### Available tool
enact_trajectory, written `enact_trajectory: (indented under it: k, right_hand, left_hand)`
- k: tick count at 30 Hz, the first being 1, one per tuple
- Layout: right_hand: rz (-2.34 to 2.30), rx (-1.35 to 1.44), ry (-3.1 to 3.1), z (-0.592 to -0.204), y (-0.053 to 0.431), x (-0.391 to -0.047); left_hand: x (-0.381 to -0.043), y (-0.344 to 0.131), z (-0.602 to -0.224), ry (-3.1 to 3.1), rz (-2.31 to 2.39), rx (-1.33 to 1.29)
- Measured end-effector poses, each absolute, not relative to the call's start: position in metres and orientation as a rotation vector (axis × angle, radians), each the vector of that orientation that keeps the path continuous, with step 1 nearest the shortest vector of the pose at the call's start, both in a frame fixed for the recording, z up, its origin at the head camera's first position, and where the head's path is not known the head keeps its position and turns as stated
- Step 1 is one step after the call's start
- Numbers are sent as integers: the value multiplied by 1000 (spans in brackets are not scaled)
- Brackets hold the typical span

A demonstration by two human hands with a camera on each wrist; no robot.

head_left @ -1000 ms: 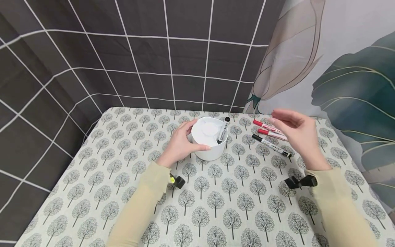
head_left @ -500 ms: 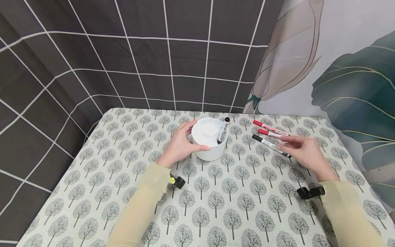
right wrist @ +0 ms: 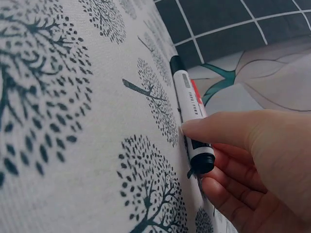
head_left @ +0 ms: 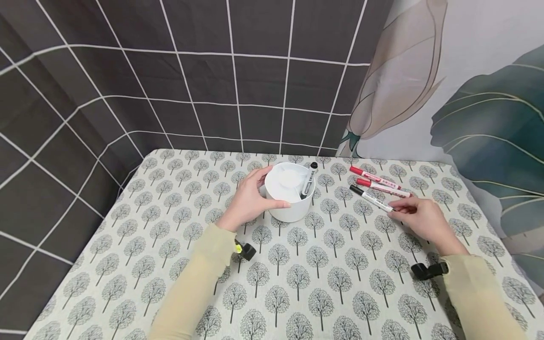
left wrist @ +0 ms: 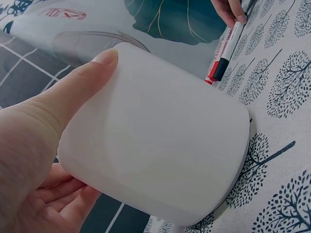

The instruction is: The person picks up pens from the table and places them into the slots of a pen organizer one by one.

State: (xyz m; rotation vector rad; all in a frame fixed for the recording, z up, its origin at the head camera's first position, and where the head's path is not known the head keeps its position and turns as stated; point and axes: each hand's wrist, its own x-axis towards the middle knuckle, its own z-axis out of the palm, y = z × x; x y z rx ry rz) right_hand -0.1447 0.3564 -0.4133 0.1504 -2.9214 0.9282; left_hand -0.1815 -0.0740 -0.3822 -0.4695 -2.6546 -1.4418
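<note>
My left hand [head_left: 248, 200] grips the side of a white round divided pen holder [head_left: 289, 213], thumb along the near wall and fingers behind it. One black-capped marker [head_left: 309, 180] leans upright in a compartment of it. On the right, my right hand [head_left: 418, 217] pinches the rear end of a black whiteboard marker [head_left: 371, 198], which lies low along the tablecloth. In the right wrist view, the thumb presses on the barrel of this marker [right wrist: 187, 94] near its black end, with the other fingers curled below. The left wrist view shows the holder's smooth wall [left wrist: 155, 131] filling the middle.
Two red markers, a farther one [head_left: 374, 176] and a nearer one [head_left: 384, 187], lie just beyond the black marker, nearly side by side. A tree-print cloth [head_left: 204, 274] covers the table. A dark grid curtain [head_left: 191, 75] and a floral curtain [head_left: 403, 108] hang behind.
My right hand has come down from above the red markers onto the black marker's rear end and now pinches it. The left hand and the pen holder have stayed in place.
</note>
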Motion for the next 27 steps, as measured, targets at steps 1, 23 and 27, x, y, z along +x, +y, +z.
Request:
enact_trajectory:
  k: [1,23,27]
  right_hand:
    - [916,148,-2923,-413,356,-144]
    - [1086,76,-2737,-363,340,-143]
    - [1150,92,-2647,-341,331,-143]
  left_hand:
    - [-182,-74,-382,-2657,-1439,-467]
    - [-183,-74,-382,-2643,-1467,-488]
    - [-183,-74,-383,-2642,-1464,-486]
